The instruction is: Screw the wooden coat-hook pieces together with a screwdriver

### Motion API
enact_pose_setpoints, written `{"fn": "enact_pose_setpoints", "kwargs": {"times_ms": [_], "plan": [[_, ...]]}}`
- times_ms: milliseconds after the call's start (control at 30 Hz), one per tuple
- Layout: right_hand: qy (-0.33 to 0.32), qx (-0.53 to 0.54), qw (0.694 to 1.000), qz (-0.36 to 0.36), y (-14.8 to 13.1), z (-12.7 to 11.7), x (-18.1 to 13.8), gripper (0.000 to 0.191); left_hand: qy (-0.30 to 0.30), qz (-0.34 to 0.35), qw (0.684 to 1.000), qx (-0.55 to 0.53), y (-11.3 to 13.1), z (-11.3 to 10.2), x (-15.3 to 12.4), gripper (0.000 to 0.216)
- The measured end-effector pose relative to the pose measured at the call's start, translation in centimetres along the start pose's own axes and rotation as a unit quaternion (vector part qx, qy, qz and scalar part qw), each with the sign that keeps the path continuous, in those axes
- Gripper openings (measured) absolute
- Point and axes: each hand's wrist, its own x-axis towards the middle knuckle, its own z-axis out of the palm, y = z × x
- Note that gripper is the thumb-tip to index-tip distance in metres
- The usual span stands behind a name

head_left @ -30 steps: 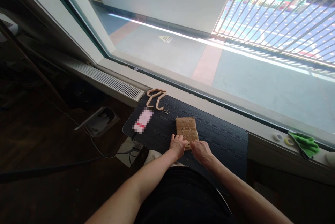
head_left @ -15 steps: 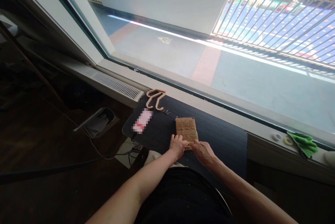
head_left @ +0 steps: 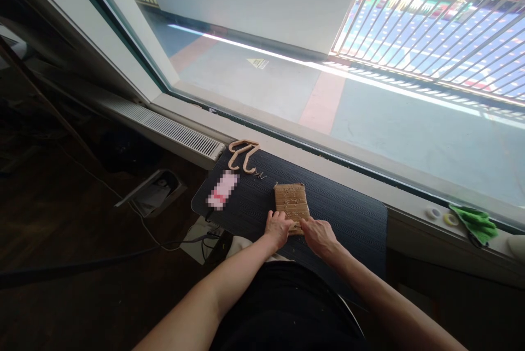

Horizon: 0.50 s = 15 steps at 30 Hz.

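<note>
A flat, brown block [head_left: 290, 198] that looks like ridged cardboard lies on a dark, ribbed tabletop [head_left: 344, 220]. Its top surface is rough, with small raised bits in rows. My left hand [head_left: 279, 229] grips the near left corner, fingers resting over the block and thumb pointing right. Close beside it, my right hand [head_left: 319, 235] is closed at the near right corner, its fingertips pinched at the block's surface. A small pale sliver shows between the two hands. Whatever sits inside the right fingers is too small to make out.
Two wooden hooks [head_left: 245, 154] lie at the table's far left, beside several small screws or nails [head_left: 260, 174]. Nearer is a blurred-out pink item [head_left: 222, 189]. On the windowsill at right are tape rolls [head_left: 451, 220] and green gloves [head_left: 478, 224]. A radiator [head_left: 180, 131] adjoins the table.
My right hand has shifted very slightly at the near right corner of the block. My left hand and the block stay almost in place.
</note>
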Motion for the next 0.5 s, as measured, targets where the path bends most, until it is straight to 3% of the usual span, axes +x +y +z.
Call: {"fn": "enact_pose_setpoints", "kwargs": {"times_ms": [367, 500], "plan": [[0.005, -0.001, 1.000, 0.000, -0.2, 1.0, 0.2, 0.024, -0.014, 0.014, 1.000, -0.011, -0.1, -0.6, 0.1, 0.014], [0.007, 0.003, 1.000, 0.006, 0.0, 0.9, 0.0, 0.021, -0.015, 0.026, 0.999, -0.019, -0.8, -1.2, -0.5, 0.029]]}}
